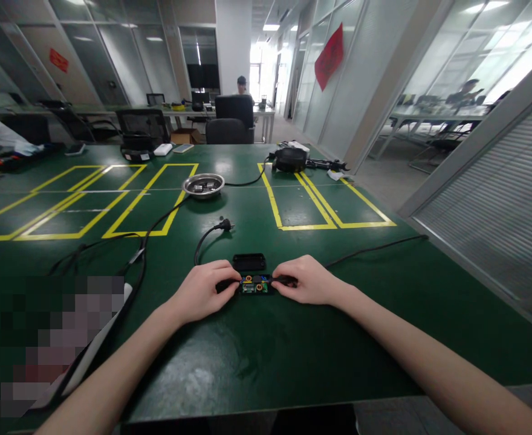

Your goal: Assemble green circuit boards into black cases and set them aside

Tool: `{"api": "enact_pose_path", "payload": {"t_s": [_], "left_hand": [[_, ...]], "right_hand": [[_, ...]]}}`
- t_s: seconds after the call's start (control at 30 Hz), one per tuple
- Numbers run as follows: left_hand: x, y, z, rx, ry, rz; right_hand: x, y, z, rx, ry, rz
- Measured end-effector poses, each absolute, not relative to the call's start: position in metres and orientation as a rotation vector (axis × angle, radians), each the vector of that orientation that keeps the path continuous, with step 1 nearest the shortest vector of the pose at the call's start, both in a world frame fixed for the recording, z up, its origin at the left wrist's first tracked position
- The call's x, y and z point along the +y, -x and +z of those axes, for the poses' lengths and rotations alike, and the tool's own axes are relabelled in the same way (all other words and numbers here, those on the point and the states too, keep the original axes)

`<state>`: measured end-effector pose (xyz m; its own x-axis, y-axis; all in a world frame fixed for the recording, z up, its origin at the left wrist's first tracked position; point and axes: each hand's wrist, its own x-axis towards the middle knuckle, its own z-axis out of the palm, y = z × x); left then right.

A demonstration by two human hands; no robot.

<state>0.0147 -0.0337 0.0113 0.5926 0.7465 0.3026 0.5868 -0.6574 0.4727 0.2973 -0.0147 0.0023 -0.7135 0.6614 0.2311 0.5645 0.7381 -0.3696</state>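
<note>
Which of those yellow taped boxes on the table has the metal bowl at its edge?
The nearer left-hand one: the metal bowl sits at its right corner. The right-hand boxes hold no bowl.

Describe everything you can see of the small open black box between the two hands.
The open black box lies flat on the green table, its cover off. Inside, a circuit board shows green, orange and blue parts. The left hand holds its left end, the right hand its right end. A black lid lies just behind it.
</note>
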Motion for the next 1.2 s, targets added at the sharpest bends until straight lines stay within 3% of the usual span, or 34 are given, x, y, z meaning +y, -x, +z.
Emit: {"api": "enact_pose_path", "payload": {"t_s": [0.83, 1.2], "left_hand": [[-0.031, -0.018, 0.006, 1.165, -2.583, 0.634], [-0.028, -0.016, 0.001, 1.058, -2.452, 0.823]], "right_hand": [[-0.009, -0.307, 0.008, -2.623, 0.846, 0.339], [-0.009, -0.307, 0.006, -2.591, 0.892, 0.409]]}}
